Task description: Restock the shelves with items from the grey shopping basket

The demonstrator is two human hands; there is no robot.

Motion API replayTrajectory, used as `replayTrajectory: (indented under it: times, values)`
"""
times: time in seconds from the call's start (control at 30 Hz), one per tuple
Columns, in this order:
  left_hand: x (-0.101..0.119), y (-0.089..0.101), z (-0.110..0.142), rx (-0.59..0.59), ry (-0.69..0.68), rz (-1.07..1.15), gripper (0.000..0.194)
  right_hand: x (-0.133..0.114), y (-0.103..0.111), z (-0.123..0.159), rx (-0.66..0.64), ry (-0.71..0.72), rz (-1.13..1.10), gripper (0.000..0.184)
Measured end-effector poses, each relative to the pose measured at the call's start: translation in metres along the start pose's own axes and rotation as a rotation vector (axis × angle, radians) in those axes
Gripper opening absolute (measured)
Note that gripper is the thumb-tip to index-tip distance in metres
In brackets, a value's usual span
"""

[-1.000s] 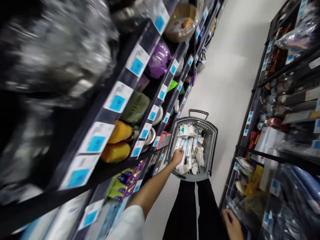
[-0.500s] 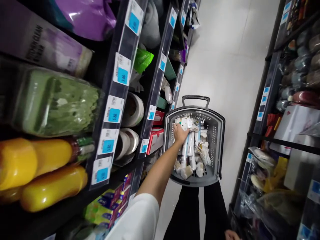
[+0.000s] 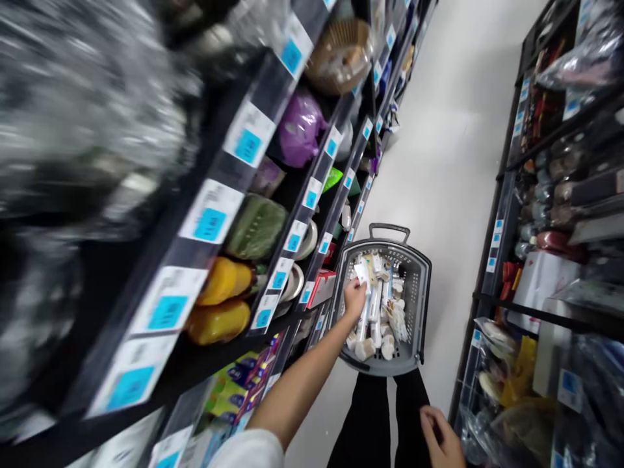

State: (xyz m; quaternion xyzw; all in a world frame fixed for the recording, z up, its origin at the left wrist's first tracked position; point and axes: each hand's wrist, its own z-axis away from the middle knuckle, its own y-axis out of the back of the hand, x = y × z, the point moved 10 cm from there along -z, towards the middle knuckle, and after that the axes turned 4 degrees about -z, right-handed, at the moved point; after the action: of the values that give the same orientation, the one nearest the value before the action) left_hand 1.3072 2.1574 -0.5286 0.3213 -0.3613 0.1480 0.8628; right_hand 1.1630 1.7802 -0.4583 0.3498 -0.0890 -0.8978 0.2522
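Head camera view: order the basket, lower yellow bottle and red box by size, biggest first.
Basket looks largest, then yellow bottle, then red box, though the bottle sits nearer the camera, so those two are unsure.

One camera, worn on the person's head, looks forward and steeply down, tilted to one side, with the black trousers (image 3: 369, 422) at the bottom edge. A shopping basket (image 3: 420, 292) sits close below the lens. The view runs along the floor (image 3: 439, 162) of a shop aisle, with shelving (image 3: 273, 97) very near on the left, blurring at the edge, and shelving (image 3: 502, 221) farther off on the right.
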Motion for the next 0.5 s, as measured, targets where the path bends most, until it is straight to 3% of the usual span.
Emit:
replayTrajectory:
  times: [0.13, 0.23, 0.3, 0.4, 0.5]
  values:
    - [0.055, 0.055, 0.098, -0.067, 0.027, 0.328, 0.032, -0.134, -0.007, 0.006, -0.026, 0.362, 0.006, 0.049]
    - [0.098, 0.115, 0.169, -0.029, 0.005, 0.518, 0.035, -0.236, -0.014, 0.042, 0.000, 0.716, 0.030, 0.037]
    - [0.121, 0.158, 0.213, 0.053, -0.025, 0.631, 0.036, -0.291, -0.026, 0.078, -0.050, 0.959, 0.063, 0.031]
    - [0.138, 0.220, 0.282, 0.232, -0.074, 0.837, 0.041, -0.344, -0.051, 0.143, -0.214, 1.258, 0.137, 0.039]
    - [0.138, 0.267, 0.354, 0.418, -0.113, 0.966, 0.045, -0.369, -0.074, 0.213, -0.361, 1.504, 0.187, 0.046]
